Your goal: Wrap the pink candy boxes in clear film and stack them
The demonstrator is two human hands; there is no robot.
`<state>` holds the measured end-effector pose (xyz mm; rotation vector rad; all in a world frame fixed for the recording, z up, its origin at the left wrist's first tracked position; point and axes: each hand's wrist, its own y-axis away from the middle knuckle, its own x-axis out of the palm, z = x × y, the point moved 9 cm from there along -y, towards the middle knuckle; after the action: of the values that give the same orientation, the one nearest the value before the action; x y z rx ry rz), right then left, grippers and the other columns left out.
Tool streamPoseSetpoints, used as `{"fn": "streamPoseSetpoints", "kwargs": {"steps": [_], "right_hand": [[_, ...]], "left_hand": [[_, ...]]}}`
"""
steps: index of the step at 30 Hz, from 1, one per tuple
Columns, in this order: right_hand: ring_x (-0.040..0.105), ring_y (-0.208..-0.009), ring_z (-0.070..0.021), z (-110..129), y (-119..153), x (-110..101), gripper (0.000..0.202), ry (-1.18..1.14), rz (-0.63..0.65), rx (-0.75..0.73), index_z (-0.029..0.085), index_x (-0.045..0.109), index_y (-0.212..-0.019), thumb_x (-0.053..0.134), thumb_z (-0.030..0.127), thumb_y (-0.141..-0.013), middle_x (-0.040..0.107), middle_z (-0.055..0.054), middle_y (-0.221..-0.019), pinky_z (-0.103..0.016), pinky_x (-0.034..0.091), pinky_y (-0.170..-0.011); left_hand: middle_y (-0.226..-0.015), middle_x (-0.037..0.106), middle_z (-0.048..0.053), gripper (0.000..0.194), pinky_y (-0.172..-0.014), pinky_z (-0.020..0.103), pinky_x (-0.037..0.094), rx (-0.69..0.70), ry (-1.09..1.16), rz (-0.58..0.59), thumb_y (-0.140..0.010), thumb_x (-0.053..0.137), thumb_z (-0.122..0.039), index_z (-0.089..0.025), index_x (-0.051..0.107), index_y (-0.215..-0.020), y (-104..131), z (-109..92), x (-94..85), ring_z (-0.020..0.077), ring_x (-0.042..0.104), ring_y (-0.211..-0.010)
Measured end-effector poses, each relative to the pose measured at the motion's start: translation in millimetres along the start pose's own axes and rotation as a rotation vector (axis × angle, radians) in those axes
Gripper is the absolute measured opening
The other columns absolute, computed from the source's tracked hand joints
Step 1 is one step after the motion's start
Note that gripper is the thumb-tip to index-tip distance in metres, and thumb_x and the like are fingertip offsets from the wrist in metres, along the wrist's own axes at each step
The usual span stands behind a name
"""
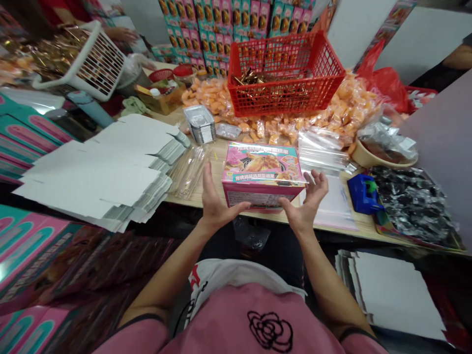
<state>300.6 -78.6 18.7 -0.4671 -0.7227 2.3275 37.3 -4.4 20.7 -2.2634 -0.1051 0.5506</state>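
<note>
A pink printed carton (pixel 260 184), with food pictures on its shiny top, stands upright at the front edge of the table. Beside its left end is my left hand (pixel 217 204), open, fingers stretched up and the thumb pointing across the front face. My right hand (pixel 305 204) is at the right end with its fingers apart and slightly bent, its thumb near the front face. Whether either thumb touches the carton, I cannot tell. Clear plastic sleeves (pixel 324 152) lie just right of it, and thin sticks in clear wrap (pixel 190 169) lie to its left.
Flat white cartons (pixel 99 162) are stacked on the left. Behind stand foil trays (pixel 200 125), orange packets (pixel 258 129) and a red basket (pixel 283 101). Right are a blue tape dispenser (pixel 363 194) and black packets (pixel 413 201). Another person's arm (pixel 457 56) shows at far right.
</note>
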Motion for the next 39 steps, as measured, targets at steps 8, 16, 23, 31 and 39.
{"fn": "streamPoseSetpoints", "kwargs": {"steps": [8,16,23,31,39], "right_hand": [[0.037,-0.142,-0.0409,22.8,-5.6,17.0,0.123,0.203,-0.129,-0.057,0.029,0.02,-0.153,0.093,0.054,-0.057,0.032,-0.021,-0.15,-0.066,0.036,-0.114],[0.053,-0.128,-0.0314,-2.0,-9.2,0.4,0.101,0.049,-0.099,0.031,0.03,0.03,-0.149,0.089,0.044,-0.068,0.043,-0.016,-0.144,-0.053,0.047,-0.108],[0.067,-0.118,-0.0267,-35.9,-18.8,-14.1,0.086,-0.137,0.001,0.143,0.027,0.04,-0.145,0.085,0.043,-0.073,0.072,-0.009,-0.119,-0.053,0.045,-0.113],[0.069,-0.119,-0.0313,-48.9,-21.3,-23.3,0.068,-0.173,0.008,0.231,0.023,0.062,-0.13,0.085,0.048,-0.071,0.077,-0.012,-0.116,-0.054,0.051,-0.109],[0.073,-0.111,-0.031,-49.9,-19.3,-27.3,0.055,-0.154,-0.024,0.214,0.021,0.067,-0.127,0.077,0.049,-0.08,0.078,-0.011,-0.109,-0.055,0.051,-0.106]], "left_hand": [[-0.153,0.044,0.024,0.129,-0.116,0.059,0.036,-0.204,-0.009,-0.125,-0.058,0.092,-0.056,-0.024,0.017,-0.158,-7.3,-13.9,24.2,0.0421,0.043,-0.143],[-0.137,0.062,0.019,0.102,-0.104,0.047,0.055,-0.186,0.092,-0.051,-0.066,0.088,-0.054,-0.022,0.04,-0.149,-17.8,10.5,7.1,0.0336,0.067,-0.12],[-0.117,0.075,0.015,0.094,-0.111,0.048,0.05,-0.114,0.17,0.197,-0.069,0.085,-0.056,-0.021,0.047,-0.148,-35.0,44.8,-4.9,0.0334,0.068,-0.12],[-0.121,0.074,0.014,0.081,-0.111,0.048,0.049,-0.067,0.122,0.305,-0.086,0.068,-0.06,-0.022,0.043,-0.152,-38.7,40.8,-3.2,0.0315,0.065,-0.125],[-0.118,0.076,0.013,0.071,-0.109,0.048,0.049,-0.15,0.203,0.251,-0.093,0.057,-0.061,-0.024,0.042,-0.151,-33.7,46.6,-3.1,0.0284,0.07,-0.117]]}}
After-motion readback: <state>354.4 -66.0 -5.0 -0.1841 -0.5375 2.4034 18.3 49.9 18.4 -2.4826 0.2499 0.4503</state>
